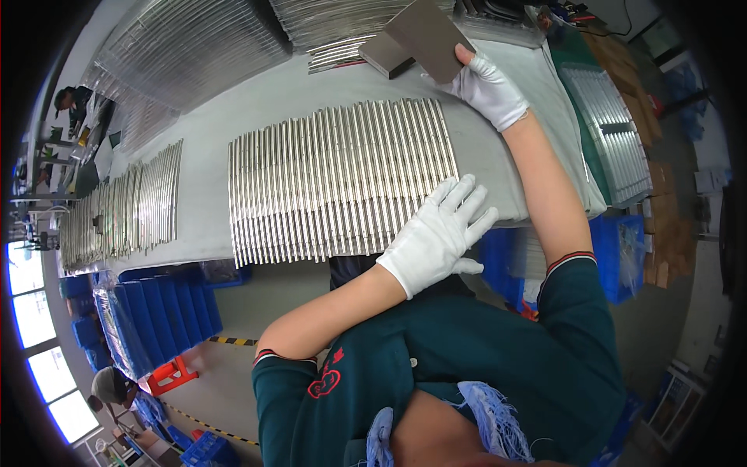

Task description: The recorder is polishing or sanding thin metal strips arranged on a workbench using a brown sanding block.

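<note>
A row of shiny metal rods (334, 179) lies side by side on the grey cloth-covered table (206, 148). My left hand (437, 241), in a white glove, is open with spread fingers at the near right end of this row, its fingertips over or touching the last rods. Up at the far right, my right hand (492, 92), also gloved in white, grips a flat grey-brown rectangular board (429, 37), with a bare thumb tip on its edge. The board is tilted above a similar grey-brown block (387, 56) on the cloth.
Another group of rods (124, 206) lies at the table's left end. Clear ribbed plastic trays (187, 58) are stacked at the back left. More rods (611, 124) rest on a green surface at right. Blue bins (175, 311) stand below the table; a person (117, 389) is at lower left.
</note>
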{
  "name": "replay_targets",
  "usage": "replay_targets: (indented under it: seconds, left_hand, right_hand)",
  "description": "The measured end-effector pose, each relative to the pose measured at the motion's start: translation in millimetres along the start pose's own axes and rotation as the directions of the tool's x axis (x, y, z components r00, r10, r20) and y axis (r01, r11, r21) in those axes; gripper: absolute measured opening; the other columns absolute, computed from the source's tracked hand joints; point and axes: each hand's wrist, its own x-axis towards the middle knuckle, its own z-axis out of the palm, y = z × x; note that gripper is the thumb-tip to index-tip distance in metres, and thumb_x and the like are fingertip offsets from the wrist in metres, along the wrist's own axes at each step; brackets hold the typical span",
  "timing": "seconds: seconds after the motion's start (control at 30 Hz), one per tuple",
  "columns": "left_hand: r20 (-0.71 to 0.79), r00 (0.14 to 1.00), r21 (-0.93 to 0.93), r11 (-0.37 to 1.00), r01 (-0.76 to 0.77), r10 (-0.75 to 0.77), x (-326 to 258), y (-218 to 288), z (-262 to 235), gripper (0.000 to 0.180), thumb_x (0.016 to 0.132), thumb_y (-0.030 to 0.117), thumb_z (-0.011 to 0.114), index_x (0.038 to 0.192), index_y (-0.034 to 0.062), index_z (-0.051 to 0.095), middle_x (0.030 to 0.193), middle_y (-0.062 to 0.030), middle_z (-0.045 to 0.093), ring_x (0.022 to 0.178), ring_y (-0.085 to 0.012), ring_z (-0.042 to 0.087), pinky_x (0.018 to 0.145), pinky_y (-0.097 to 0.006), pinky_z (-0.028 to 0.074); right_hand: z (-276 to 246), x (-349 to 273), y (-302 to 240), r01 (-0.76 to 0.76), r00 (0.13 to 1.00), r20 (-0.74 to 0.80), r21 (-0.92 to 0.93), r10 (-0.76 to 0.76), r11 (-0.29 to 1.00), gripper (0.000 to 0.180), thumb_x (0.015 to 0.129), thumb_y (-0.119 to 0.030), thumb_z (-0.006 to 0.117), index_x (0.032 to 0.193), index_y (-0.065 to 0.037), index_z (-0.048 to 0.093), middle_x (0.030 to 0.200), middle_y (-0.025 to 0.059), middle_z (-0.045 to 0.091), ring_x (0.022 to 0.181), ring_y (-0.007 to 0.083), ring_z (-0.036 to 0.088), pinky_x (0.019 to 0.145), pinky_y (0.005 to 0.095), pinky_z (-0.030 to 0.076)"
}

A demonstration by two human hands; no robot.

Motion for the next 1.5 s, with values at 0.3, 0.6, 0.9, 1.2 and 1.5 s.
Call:
replay_targets:
  seconds: [0.3, 0.6, 0.9, 1.2, 1.5]
  left_hand:
    - [-0.128, 0.990, 0.015, 0.998, 0.066, -0.064, 1.5, -6.0, 4.4, 0.064, 0.081, 0.045, 0.064, 0.127, 0.0020, 0.052, 0.131, -0.0219, 0.049, 0.129, -0.0401, 0.040, 0.109, -0.048, 0.030]
    - [-0.120, 0.991, 0.027, 0.998, 0.055, -0.051, -1.1, -4.6, 1.0, 0.062, 0.082, 0.040, 0.066, 0.126, 0.0003, 0.051, 0.131, -0.0220, 0.049, 0.129, -0.0396, 0.041, 0.108, -0.048, 0.032]
    - [-0.008, 0.988, 0.023, 0.988, 0.155, -0.155, -23.9, -5.3, -29.9, 0.090, 0.066, 0.054, 0.075, 0.132, 0.0009, 0.046, 0.134, -0.0257, 0.045, 0.128, -0.0421, 0.041, 0.107, -0.050, 0.031]
    - [0.060, 0.991, 0.085, 0.990, 0.116, -0.121, -12.7, -6.6, -31.0, 0.101, 0.060, 0.071, 0.064, 0.135, 0.0062, 0.047, 0.135, -0.0244, 0.045, 0.129, -0.0403, 0.041, 0.110, -0.049, 0.028]
    - [-0.009, 1.000, -0.074, 0.997, 0.010, -0.010, 24.6, 2.1, -5.9, 0.101, 0.061, 0.075, 0.061, 0.135, 0.0076, 0.047, 0.135, -0.0287, 0.043, 0.131, -0.0443, 0.036, 0.112, -0.050, 0.024]
  right_hand:
    - [38.8, -4.7, 11.5, -0.050, 0.995, -0.094, -0.392, 0.014, 0.919, 0.059, 0.092, -0.022, 0.065, 0.142, -0.005, 0.040, 0.131, 0.0065, 0.054, 0.118, 0.0157, 0.054, 0.099, 0.0330, 0.046]
    - [45.8, -6.1, 7.3, -0.044, 0.998, -0.059, -0.613, 0.010, 0.789, 0.066, 0.086, -0.027, 0.071, 0.142, -0.006, 0.042, 0.128, 0.0066, 0.056, 0.118, 0.0146, 0.053, 0.100, 0.0275, 0.043]
    - [18.1, -0.8, -0.9, 0.145, 0.987, -0.054, -0.100, -0.151, 0.984, 0.044, 0.093, -0.019, 0.061, 0.133, -0.007, 0.047, 0.122, 0.0072, 0.059, 0.112, 0.0196, 0.059, 0.097, 0.0390, 0.049]
    - [-5.5, -2.1, -14.1, 0.110, 0.993, 0.004, 0.277, -0.115, 0.955, 0.046, 0.091, -0.020, 0.065, 0.133, -0.011, 0.048, 0.130, 0.0080, 0.056, 0.119, 0.0238, 0.054, 0.101, 0.0384, 0.046]
    - [-7.2, 1.1, -13.4, 0.085, 0.994, 0.034, 0.346, -0.103, 0.934, 0.045, 0.090, -0.021, 0.065, 0.131, -0.010, 0.050, 0.129, 0.0086, 0.057, 0.118, 0.0250, 0.055, 0.097, 0.0393, 0.049]
